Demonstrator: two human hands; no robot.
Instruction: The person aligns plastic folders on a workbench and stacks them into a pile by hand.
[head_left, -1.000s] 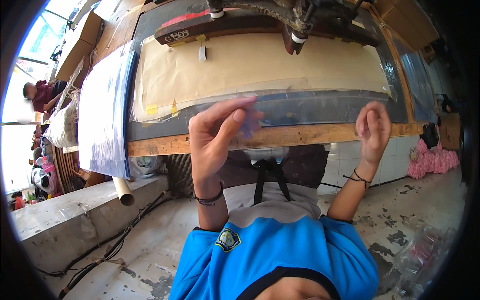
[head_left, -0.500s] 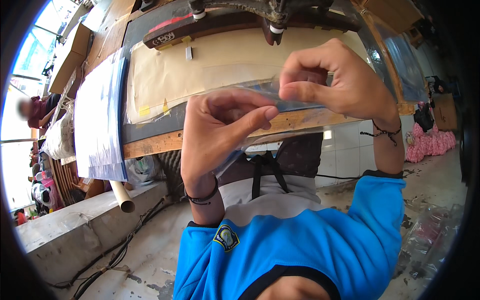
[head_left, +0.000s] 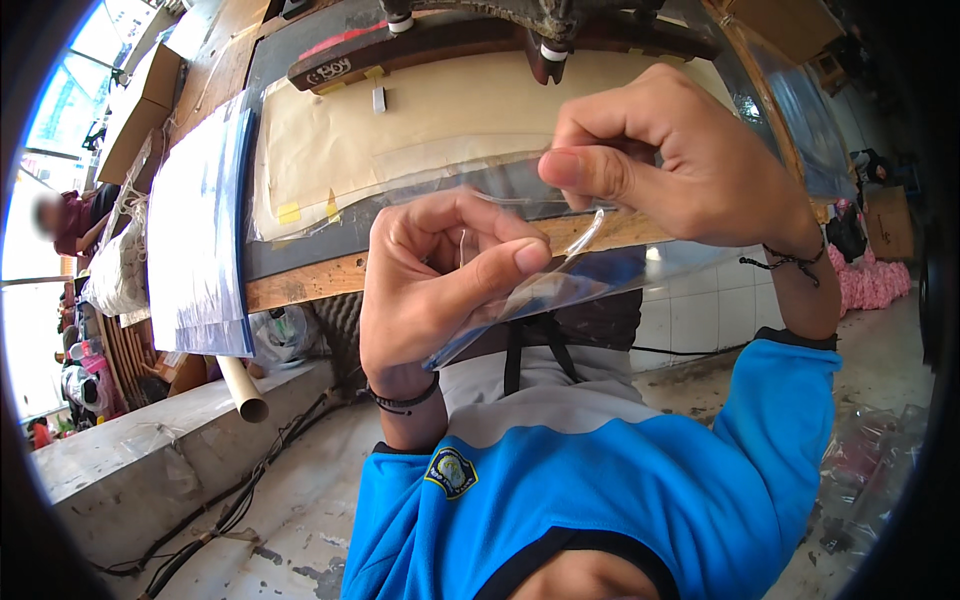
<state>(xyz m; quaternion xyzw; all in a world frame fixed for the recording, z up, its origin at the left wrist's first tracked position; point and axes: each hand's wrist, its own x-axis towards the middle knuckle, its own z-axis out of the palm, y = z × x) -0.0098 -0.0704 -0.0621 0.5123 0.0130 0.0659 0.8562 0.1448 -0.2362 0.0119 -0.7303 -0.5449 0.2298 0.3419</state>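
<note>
A clear plastic bag (head_left: pixel 560 285) is held up in front of the wooden table edge (head_left: pixel 300 285). My left hand (head_left: pixel 440 290) pinches its lower left part between thumb and fingers. My right hand (head_left: pixel 680 160) pinches the bag's upper edge between thumb and forefinger, close above the left hand. The two hands almost touch. Blue sleeves (head_left: pixel 640 490) and a dark wristband (head_left: pixel 405 400) show below.
A stack of clear bags with blue edges (head_left: pixel 195 240) hangs over the table's left side. Beige paper (head_left: pixel 420 130) lies under a machine arm (head_left: pixel 500 35). A white tube (head_left: pixel 245 390), floor cables (head_left: pixel 230 500) and a seated person (head_left: pixel 70 220) are at left.
My right hand has come in from the far right to meet the left hand, and both have risen closer to the camera, now pinching the clear bag together.
</note>
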